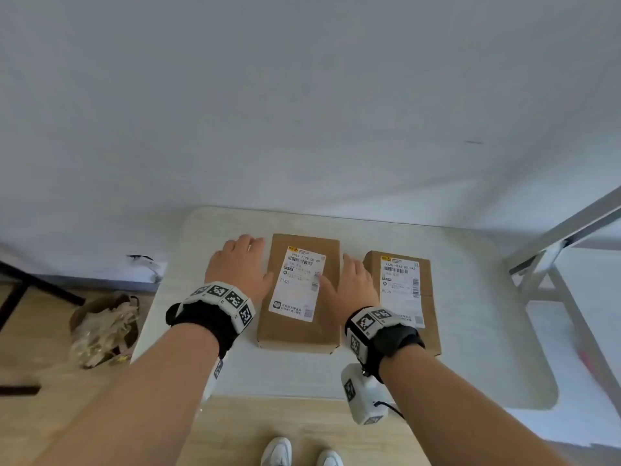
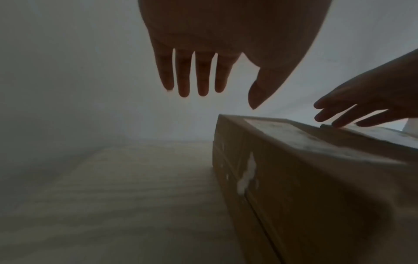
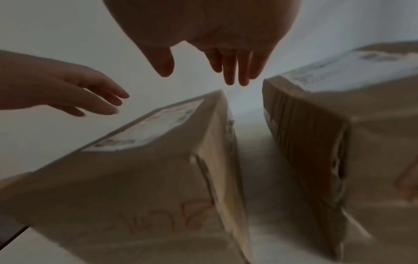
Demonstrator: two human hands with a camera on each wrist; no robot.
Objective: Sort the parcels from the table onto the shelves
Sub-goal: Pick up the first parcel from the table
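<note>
- Parcels: the left parcel (image 1: 299,294) and right parcel (image 1: 403,297) lie flat, side by side on the table (image 1: 470,331).
- Left hand (image 1: 240,267) and right hand (image 1: 354,284) flank the left parcel, fingers straight, holding nothing.
- Advice: press both long sides evenly, then lift level.
- Shelves: only a grey frame (image 1: 564,237) shows at right; label print is illegible.
</note>
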